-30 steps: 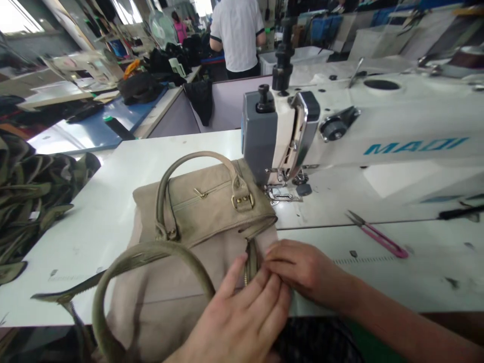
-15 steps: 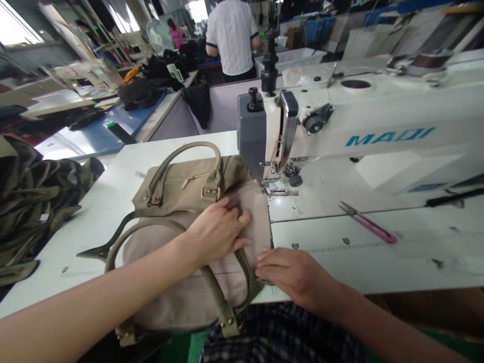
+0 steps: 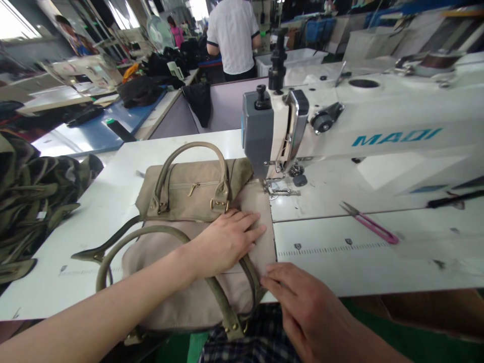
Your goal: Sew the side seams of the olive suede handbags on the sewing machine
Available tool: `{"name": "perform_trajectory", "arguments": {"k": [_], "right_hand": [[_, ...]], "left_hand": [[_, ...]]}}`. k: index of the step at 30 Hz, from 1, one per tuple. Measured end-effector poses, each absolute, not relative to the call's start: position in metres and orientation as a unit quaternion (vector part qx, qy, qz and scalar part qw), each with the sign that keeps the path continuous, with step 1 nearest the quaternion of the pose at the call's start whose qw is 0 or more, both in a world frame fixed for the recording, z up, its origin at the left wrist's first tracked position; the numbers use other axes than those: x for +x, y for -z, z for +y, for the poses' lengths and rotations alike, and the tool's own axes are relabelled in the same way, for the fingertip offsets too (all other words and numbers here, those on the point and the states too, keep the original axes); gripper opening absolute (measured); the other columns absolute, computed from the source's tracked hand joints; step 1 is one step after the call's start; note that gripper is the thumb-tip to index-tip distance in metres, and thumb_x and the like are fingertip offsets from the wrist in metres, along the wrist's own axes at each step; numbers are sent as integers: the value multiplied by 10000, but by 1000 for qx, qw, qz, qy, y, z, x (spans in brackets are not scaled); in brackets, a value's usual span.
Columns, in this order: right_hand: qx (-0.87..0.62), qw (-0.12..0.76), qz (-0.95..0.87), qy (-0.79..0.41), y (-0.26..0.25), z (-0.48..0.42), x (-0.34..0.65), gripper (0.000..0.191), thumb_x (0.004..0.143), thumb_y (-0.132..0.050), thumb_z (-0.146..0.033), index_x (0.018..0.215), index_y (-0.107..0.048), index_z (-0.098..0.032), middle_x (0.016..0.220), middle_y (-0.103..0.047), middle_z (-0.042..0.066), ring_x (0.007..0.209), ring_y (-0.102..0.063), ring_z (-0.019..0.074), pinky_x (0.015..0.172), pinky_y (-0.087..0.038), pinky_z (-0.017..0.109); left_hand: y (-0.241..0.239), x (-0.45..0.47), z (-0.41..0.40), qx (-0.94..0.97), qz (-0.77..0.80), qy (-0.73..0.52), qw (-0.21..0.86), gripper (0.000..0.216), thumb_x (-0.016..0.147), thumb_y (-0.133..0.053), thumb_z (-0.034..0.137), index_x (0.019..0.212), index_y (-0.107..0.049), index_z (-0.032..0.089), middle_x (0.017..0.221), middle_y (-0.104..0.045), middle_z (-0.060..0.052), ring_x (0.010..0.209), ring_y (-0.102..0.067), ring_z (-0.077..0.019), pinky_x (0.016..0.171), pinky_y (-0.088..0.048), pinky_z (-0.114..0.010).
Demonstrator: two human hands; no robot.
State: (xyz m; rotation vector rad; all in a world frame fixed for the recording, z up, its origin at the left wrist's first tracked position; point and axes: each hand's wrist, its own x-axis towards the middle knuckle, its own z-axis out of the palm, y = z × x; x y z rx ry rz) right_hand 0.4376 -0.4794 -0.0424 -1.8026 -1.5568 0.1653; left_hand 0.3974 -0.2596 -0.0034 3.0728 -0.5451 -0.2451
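Observation:
A khaki handbag [image 3: 177, 194] with rolled handles, a brass zip pull and a pinkish-beige lining or panel lies across the machine table. Its far right edge reaches the presser foot [image 3: 278, 190] of a white sewing machine [image 3: 401, 111]; whether the needle is in the cloth cannot be made out. My left hand [image 3: 227, 239] lies flat on the beige cloth with fingers stretched toward the edge. Down at the near right corner, my right hand [image 3: 298, 297] has its fingers closed on the handbag's edge, thumb hidden. One handle loops up around my left forearm.
Pink-handled thread snips [image 3: 372, 224] lie on the table, right of the handbag. Dark green bag pieces [image 3: 41, 201] are heaped at the left. Behind stand a blue-topped table [image 3: 143, 113], a thread cone [image 3: 120, 130] and a person in a white shirt [image 3: 233, 38].
My left hand has slid right and its fingers have straightened. My right hand has come slightly nearer to me along the edge. The handbag's far part has turned a little and lies flatter.

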Motion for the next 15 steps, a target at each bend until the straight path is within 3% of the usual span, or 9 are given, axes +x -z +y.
{"name": "perform_trajectory", "arguments": {"k": [4,7,11,15], "right_hand": [[-711,370,-598,-11,48,-480,433,255,925,-415,-53,904,-663,-109,841,-661,114,793,-619,208,728,-574,318],[-693,367,-621,6,52,-482,437,302,968,-371,-89,924,-671,-89,845,-678,121,791,-633,207,743,-573,311],[-660,372,-653,-8,51,-487,446,327,981,-344,-94,953,-670,-91,854,-689,112,818,-644,192,805,-554,279],[-655,365,-661,-37,48,-489,460,291,962,-370,-76,981,-660,-98,855,-678,114,809,-637,190,768,-561,281]], "left_hand": [[-8,381,-271,979,-172,100,36,571,967,-367,517,1337,-523,110,1410,-484,-191,1296,-472,-302,1093,-318,-468],[-13,355,-287,977,-183,106,29,833,850,-387,729,1319,-539,58,1365,-512,-235,1274,-482,-362,1122,-243,-544],[-3,330,-301,977,-193,80,-37,892,749,-586,696,1353,-497,45,1394,-467,-261,1291,-450,-396,1150,-110,-585],[1,336,-299,979,-186,83,-31,913,723,-596,720,1339,-498,52,1385,-482,-260,1305,-432,-388,1147,-108,-588]]}}
